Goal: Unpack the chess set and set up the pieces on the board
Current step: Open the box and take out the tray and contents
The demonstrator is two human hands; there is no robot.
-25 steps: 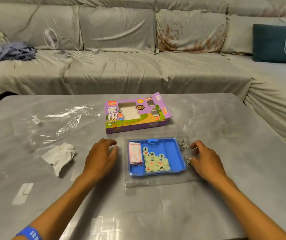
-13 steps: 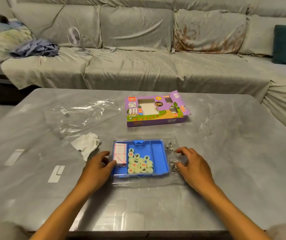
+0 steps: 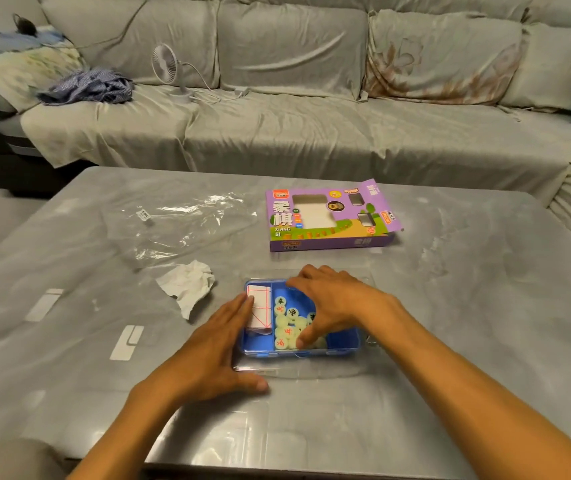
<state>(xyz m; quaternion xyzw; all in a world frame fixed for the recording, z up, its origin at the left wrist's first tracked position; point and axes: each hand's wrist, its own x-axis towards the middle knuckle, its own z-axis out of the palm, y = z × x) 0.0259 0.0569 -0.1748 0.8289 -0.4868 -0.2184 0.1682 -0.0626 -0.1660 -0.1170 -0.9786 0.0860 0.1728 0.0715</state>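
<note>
Blue tray (image 3: 341, 341) sits mid-worktop (image 3: 450, 306), just nearer than the purple box (image 3: 329, 220). Right hand (image 3: 332, 299) spread over tray w/ fingers (image 3: 303, 341) touching pale pieces (image 3: 286, 327), not clenched. Left hand (image 3: 215, 348) flat, released, at tray's left edge by folded board (image 3: 260, 310).

One blue tray (image 3: 346, 342), one purple box (image 3: 329, 220), one crumpled paper (image 3: 187, 284), two hands.

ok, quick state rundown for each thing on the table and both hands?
blue tray: flat on table, open side up
chess pieces: loose in the tray's larger compartment
folded board sheet: folded, in the tray's left compartment
purple box: flap open
tissue: crumpled
plastic wrap: spread flat
left hand: flat against tray's left edge
right hand: over pieces, fingers spread
</note>
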